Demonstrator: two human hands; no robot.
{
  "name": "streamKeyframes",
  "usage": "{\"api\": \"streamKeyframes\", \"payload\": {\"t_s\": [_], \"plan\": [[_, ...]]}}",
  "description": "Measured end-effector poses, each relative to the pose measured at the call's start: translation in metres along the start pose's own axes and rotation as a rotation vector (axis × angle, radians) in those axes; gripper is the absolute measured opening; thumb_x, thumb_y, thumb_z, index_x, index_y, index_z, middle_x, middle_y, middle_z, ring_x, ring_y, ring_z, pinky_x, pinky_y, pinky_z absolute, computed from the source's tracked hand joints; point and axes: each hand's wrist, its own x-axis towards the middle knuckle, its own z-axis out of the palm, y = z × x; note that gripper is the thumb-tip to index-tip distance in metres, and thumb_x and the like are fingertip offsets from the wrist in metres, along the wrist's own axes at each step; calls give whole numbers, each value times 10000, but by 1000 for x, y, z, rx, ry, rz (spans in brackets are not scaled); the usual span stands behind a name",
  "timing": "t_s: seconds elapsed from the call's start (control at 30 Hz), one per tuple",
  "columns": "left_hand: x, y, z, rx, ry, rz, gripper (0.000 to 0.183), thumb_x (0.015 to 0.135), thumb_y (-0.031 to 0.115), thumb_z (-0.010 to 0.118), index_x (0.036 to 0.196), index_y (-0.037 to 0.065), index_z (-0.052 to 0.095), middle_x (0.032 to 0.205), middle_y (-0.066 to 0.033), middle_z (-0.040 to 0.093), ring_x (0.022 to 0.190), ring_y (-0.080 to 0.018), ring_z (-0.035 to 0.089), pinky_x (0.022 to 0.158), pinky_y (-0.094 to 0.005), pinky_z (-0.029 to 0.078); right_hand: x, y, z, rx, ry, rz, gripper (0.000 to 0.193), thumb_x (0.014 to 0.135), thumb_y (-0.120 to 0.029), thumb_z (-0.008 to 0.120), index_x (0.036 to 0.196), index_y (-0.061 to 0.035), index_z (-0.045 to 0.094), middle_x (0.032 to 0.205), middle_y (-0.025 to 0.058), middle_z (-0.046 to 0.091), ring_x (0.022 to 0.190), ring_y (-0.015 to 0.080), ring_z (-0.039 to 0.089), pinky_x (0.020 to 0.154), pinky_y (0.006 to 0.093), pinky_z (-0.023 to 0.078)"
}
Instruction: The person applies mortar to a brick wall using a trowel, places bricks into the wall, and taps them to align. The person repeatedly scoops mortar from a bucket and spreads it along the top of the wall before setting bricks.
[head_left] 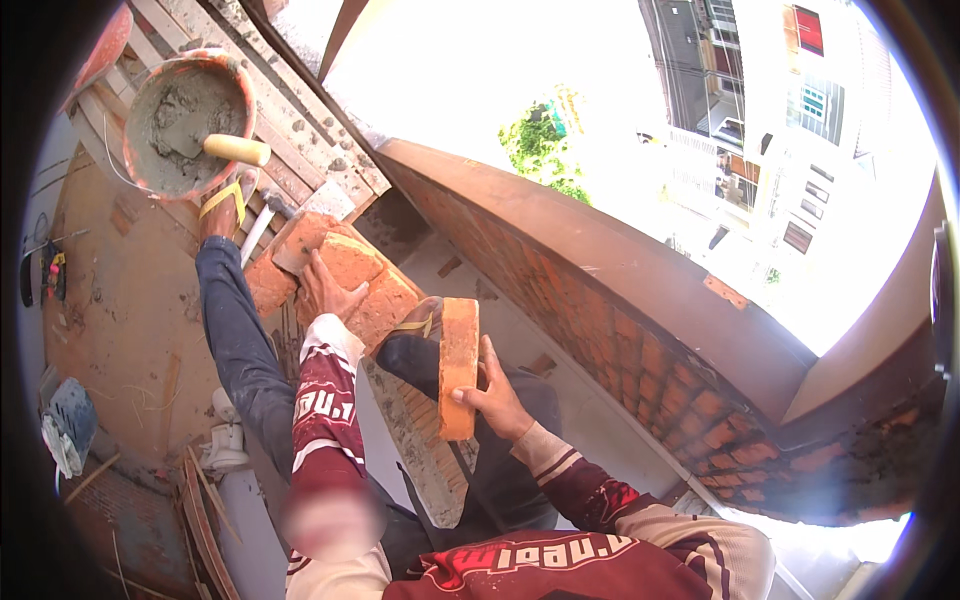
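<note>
Upright in my right hand (pixel 493 395) is an orange brick (pixel 459 350), with the thumb across its near face and the fingers along its right side. My left hand (pixel 328 290) lies against the stacked bricks (pixel 382 305), fingers stretched out and thumb apart; its fingertips touch a brick at the pile's left. Just beyond the pile, a tool with a pale handle (pixel 257 235) lies by my foot (pixel 228 208). Farther left stands an orange bucket (pixel 247 90) of wet grey mortar, where a tool's wooden handle (pixel 237 150) sticks out over the rim.
Mortar-splashed planks (pixel 290 130) run under the bucket and bricks. A narrow mortar-crusted board (pixel 425 470) extends below my legs. To the right, a brick wall (pixel 640 370) with a brown ledge (pixel 600 260) borders a bright drop to the street. Debris lies on the floor (pixel 120 290) at left.
</note>
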Motion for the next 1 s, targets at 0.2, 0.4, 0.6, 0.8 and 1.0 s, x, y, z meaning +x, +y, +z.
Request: {"api": "streamKeyframes", "payload": {"t_s": [0.2, 0.4, 0.6, 0.8, 1.0], "plan": [[-22, 28, -27, -446, 231, -150, 1190, 653, 475, 901, 1516, -76, 294, 1443, -281, 442, 1350, -415, 453, 1140, -480, 380, -46, -40, -1, -220, -104, -142, 1262, 757, -215, 824, 1592, 74, -77, 1624, 228, 235, 1502, 292, 287, 1233, 380, 217], [-53, 53, -72, -1225, 292, -138, 916, 791, 420, 840, 1430, -92, 429, 1351, -246, 558, 1249, -357, 561, 1055, -414, 475, -129, -110, -10, -286, -242, -312, 1258, 713, -296, 852, 1609, 31, 32, 1602, 219, 264, 1506, 303, 262, 1236, 403, 200], [-141, 71, -209, -1946, -168, -98, 702, 910, 607, 598, 1455, 178, 489, 1346, -78, 571, 1165, -278, 608, 938, -488, 541, -252, -189, -34, -349, -388, -532, 1259, 682, -365, 874, 1607, 12, 107, 1565, 216, 311, 1487, 307, 285, 1222, 421, 231], [-253, 86, -352, -2020, 68, 278, 768, 901, 691, 491, 1485, 193, 450, 1405, -93, 549, 1203, -336, 597, 987, -564, 514, -407, -242, -101, -495, -396, -941, 1197, 641, -402, 836, 1593, 7, 237, 1548, 254, 357, 1451, 356, 350, 1208, 450, 274], [-341, 48, -424, -2005, 81, 356, 787, 856, 731, 542, 1455, 225, 476, 1379, -83, 561, 1212, -357, 582, 1014, -613, 480, -568, -265, -182, -540, -39, -1209, 1079, 598, -387, 848, 1504, 0, 407, 1405, 241, 511, 1321, 369, 508, 1126, 441, 377]]}}
